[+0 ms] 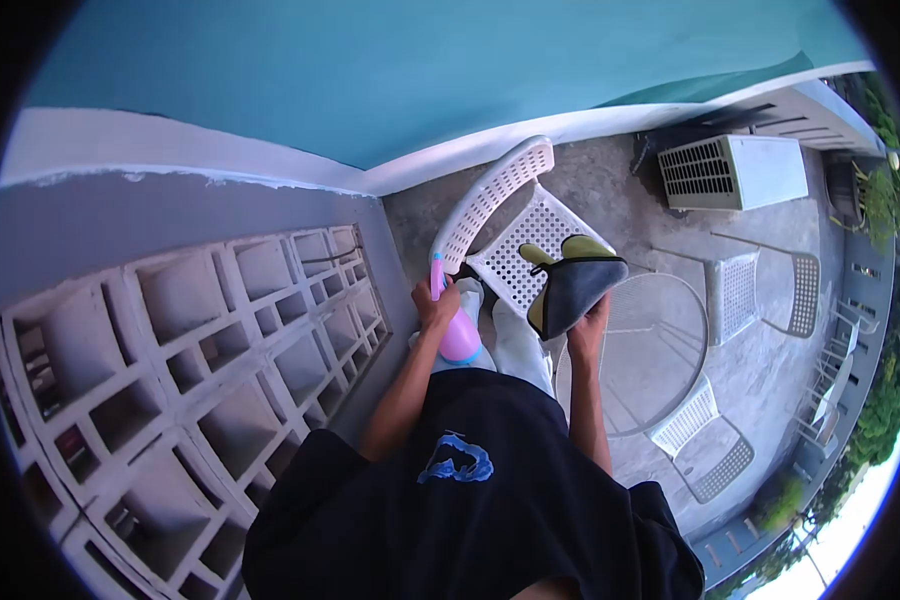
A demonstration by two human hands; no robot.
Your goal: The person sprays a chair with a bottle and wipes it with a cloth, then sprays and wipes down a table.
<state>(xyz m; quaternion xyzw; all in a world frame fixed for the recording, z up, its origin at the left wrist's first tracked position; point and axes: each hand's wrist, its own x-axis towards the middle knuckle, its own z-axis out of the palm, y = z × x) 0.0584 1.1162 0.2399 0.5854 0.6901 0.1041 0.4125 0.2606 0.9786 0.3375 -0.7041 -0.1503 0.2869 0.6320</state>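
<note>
A pink spray bottle (460,335) with a blue base is in my left hand (436,303), whose fingers wrap round its neck near the trigger. My right hand (590,325) grips the lower right edge of a grey and yellow-green cloth item (582,290), which looks like a mitt or pouch. That item hangs over the perforated seat of a white chair (530,240). The chair's curved backrest (490,195) rises just beyond the bottle.
A round mesh table (650,350) stands on the concrete floor at the right, with more white chairs (735,295) around it. An air-conditioner unit (735,172) sits near the teal wall (420,80). Openwork blocks (190,350) line the left wall.
</note>
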